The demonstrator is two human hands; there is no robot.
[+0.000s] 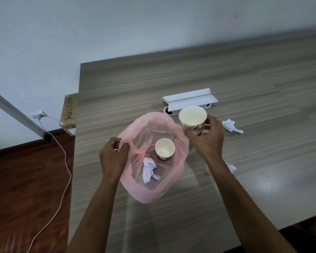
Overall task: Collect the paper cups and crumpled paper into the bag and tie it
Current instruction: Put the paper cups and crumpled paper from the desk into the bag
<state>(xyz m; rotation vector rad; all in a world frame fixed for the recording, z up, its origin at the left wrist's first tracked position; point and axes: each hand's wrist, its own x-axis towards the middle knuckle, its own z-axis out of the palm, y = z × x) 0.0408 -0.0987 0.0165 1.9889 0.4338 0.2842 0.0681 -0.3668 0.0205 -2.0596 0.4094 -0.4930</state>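
A thin pink plastic bag [146, 190] lies open on the wooden table [244, 84]. Inside it stand a paper cup [165, 148] and a crumpled white paper [149, 169]. My left hand [113, 156] pinches the bag's left rim and holds it open. My right hand [206, 137] grips a second paper cup [192, 116] just above the bag's far right edge, mouth facing up. One crumpled paper [231, 126] lies on the table to the right of that hand. Another crumpled paper [231, 168] peeks out behind my right forearm.
A white tray-like cable cover [190, 99] sits on the table just behind the held cup. A cardboard box [69, 114] stands on the floor off the table's left edge. A white cable [62, 179] runs from a wall socket across the wooden floor.
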